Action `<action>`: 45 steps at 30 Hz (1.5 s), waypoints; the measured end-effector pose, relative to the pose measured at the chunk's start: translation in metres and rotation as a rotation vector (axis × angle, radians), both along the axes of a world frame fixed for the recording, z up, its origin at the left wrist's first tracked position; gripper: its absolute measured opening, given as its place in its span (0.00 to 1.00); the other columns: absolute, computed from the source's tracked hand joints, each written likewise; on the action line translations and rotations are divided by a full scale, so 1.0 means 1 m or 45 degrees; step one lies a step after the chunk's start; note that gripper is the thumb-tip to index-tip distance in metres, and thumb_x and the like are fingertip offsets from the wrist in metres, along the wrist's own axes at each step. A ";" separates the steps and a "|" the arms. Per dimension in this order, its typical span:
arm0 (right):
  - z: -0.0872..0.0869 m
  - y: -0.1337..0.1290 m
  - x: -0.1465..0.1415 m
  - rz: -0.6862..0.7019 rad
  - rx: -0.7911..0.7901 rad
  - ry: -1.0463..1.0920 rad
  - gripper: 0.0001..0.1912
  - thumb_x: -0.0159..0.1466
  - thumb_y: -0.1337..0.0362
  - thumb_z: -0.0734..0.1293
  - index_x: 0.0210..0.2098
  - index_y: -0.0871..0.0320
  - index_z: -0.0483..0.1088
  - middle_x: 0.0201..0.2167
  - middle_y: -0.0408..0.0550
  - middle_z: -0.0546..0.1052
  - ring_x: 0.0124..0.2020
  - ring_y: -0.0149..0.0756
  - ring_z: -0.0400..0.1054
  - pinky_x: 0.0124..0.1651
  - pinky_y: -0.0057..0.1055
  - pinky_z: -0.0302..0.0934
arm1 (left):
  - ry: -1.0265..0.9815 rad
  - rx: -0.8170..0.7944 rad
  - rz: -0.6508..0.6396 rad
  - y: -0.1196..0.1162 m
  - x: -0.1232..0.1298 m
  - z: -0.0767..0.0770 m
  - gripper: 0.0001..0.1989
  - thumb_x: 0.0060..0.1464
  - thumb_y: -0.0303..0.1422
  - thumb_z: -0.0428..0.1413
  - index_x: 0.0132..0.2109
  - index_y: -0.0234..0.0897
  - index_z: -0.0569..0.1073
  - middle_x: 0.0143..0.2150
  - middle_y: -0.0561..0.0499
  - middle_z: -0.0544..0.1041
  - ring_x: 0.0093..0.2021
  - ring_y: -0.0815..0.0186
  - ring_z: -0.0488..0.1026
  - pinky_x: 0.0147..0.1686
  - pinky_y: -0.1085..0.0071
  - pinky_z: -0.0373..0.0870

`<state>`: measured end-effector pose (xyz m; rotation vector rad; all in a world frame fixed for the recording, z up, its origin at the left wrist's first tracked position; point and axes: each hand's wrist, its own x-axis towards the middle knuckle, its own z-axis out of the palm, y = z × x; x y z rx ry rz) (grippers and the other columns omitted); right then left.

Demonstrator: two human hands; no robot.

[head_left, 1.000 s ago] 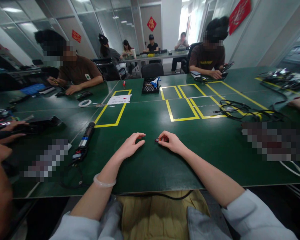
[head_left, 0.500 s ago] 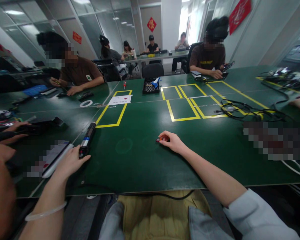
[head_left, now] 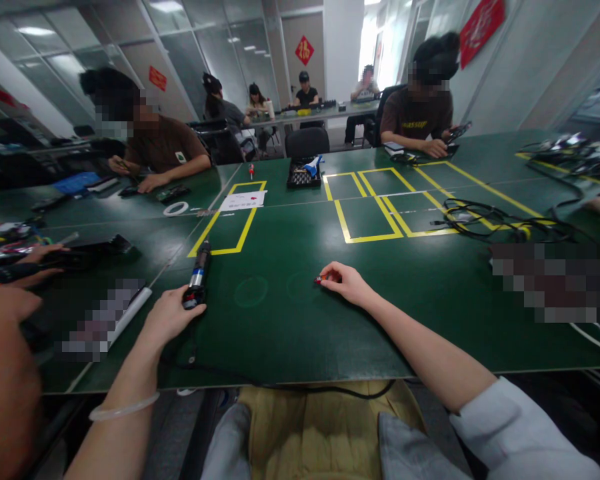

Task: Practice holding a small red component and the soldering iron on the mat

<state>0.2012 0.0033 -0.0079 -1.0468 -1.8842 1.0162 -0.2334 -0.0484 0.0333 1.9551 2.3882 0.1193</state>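
My left hand (head_left: 170, 317) grips the lower end of a black cylindrical device (head_left: 198, 275) with a blue and silver band, which leans away from me over the green table (head_left: 280, 347). Its top is near the corner of a yellow tape outline. My right hand (head_left: 344, 281) is pinched on a small red and dark object (head_left: 319, 281), held low at the middle of the table. Fingers hide most of that object. Faint circles mark the tabletop between my two hands.
A black tray (head_left: 303, 175) with a blue and white item stands at the back. Tangled black cables (head_left: 485, 217) lie on the right. At left are a white tape roll (head_left: 175, 209) and a tablet-like device (head_left: 130, 319). Other people sit around, one arm close at far left.
My left hand has moved right with the black device, which now stands nearer the middle. My right hand keeps its pinch and has barely moved.
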 end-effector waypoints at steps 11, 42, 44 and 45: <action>-0.007 0.002 -0.001 0.070 0.069 0.047 0.07 0.59 0.63 0.67 0.34 0.58 0.66 0.26 0.40 0.68 0.26 0.28 0.60 0.31 0.26 0.57 | 0.050 0.053 -0.328 0.020 0.154 0.001 0.30 0.50 0.46 0.53 0.57 0.36 0.64 0.54 0.41 0.68 0.51 0.54 0.68 0.48 0.63 0.67; 0.006 -0.002 0.002 -0.078 0.264 -0.126 0.07 0.63 0.65 0.64 0.33 0.59 0.73 0.29 0.45 0.73 0.28 0.31 0.64 0.35 0.28 0.57 | -0.037 0.197 -0.638 0.030 0.268 -0.009 0.25 0.55 0.47 0.50 0.55 0.36 0.63 0.48 0.40 0.67 0.47 0.55 0.66 0.43 0.63 0.63; 0.008 -0.003 0.003 -0.082 0.233 -0.096 0.07 0.64 0.64 0.63 0.34 0.59 0.72 0.29 0.45 0.74 0.29 0.31 0.65 0.35 0.28 0.58 | -0.016 0.224 -0.618 0.031 0.270 -0.010 0.28 0.57 0.47 0.48 0.58 0.35 0.61 0.48 0.39 0.67 0.48 0.54 0.65 0.44 0.61 0.62; 0.008 -0.003 0.004 -0.080 0.212 -0.073 0.07 0.64 0.64 0.63 0.35 0.59 0.72 0.30 0.45 0.75 0.29 0.31 0.65 0.35 0.27 0.58 | -0.003 0.239 -0.613 0.032 0.271 -0.011 0.29 0.57 0.48 0.48 0.60 0.34 0.59 0.48 0.39 0.67 0.48 0.54 0.65 0.44 0.61 0.61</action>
